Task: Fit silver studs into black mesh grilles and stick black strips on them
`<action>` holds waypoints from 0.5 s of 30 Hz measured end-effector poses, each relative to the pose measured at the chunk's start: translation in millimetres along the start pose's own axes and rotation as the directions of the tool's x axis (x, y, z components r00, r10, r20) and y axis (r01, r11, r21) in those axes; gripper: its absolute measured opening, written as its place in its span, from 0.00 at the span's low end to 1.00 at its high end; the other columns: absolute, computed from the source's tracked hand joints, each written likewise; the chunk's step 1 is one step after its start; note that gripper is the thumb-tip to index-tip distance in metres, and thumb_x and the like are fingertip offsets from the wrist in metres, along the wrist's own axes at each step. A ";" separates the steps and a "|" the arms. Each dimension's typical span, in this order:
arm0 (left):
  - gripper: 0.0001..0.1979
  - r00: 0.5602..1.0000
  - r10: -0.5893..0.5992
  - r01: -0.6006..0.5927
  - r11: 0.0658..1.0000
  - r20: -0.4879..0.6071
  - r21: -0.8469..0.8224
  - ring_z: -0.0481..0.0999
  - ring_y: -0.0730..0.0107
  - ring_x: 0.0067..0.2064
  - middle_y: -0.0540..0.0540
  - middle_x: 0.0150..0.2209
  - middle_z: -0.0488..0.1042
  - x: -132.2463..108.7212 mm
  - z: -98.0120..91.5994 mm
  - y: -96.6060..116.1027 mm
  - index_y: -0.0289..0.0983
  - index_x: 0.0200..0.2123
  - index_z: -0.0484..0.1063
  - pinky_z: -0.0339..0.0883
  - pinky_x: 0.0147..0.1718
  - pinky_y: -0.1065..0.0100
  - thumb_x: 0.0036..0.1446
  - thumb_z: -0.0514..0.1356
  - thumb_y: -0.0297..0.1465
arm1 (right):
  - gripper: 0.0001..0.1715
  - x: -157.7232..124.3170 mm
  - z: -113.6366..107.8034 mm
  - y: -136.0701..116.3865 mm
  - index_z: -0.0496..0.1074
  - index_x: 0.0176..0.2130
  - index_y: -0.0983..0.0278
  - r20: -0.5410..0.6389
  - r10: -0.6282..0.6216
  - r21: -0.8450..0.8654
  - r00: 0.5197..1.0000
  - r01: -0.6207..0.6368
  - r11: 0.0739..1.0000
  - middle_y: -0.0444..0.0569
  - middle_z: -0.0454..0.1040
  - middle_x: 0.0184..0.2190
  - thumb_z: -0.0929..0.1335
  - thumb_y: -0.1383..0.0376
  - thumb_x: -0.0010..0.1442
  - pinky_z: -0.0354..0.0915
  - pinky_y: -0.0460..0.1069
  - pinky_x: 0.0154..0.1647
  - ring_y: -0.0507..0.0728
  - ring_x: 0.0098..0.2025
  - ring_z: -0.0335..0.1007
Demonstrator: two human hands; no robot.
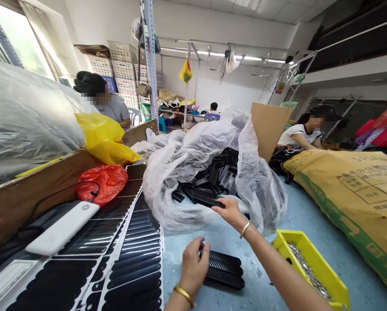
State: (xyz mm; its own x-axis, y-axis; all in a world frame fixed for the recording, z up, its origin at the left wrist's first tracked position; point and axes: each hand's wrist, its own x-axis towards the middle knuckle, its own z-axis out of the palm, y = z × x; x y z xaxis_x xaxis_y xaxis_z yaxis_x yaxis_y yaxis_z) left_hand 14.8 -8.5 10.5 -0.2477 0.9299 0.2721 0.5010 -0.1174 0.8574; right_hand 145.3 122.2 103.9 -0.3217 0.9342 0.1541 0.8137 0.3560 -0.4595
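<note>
My right hand (pixel 229 211) pinches one end of a black strip with a perforated pattern (pixel 208 200), just in front of the opening of a clear plastic bag (pixel 167 181). Many similar black plastic pieces (pixel 219 170) lie heaped inside that bag. Lower down, my left hand (pixel 195 264) has its thumb and fingers closed around the near end of a few black textured strips (pixel 227 270) lying side by side on the blue tabletop (pixel 258 280). The fingertips of the left hand are partly hidden.
At right stands a yellow bin (pixel 313 268) of small shiny metal parts, beside a big tan sack (pixel 349 185). Sheets of black rounded strips (pixel 131 259), a white power bank (pixel 63 226) and a red plastic bag (pixel 102 183) lie left. Other people sit farther off.
</note>
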 end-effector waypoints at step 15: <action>0.17 0.979 0.000 0.041 0.980 0.206 -0.195 0.79 0.56 0.42 0.42 0.38 0.81 33.3 -12.9 2.4 0.35 0.38 0.79 0.70 0.46 0.56 0.53 0.54 0.37 | 0.08 -112.4 14.7 55.2 0.78 0.27 0.67 0.193 0.128 0.461 0.973 -0.205 0.863 0.46 0.75 0.22 0.70 0.64 0.47 0.61 0.46 0.26 0.54 0.26 0.67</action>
State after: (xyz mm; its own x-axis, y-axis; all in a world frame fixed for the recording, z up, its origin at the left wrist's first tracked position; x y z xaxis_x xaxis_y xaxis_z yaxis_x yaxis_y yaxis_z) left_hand -2.8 17.7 27.3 -0.0717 0.9818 0.1759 0.3193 -0.1445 0.9366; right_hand 219.3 36.5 48.4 -0.3022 0.9501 -0.0778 0.5450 0.1053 -0.8318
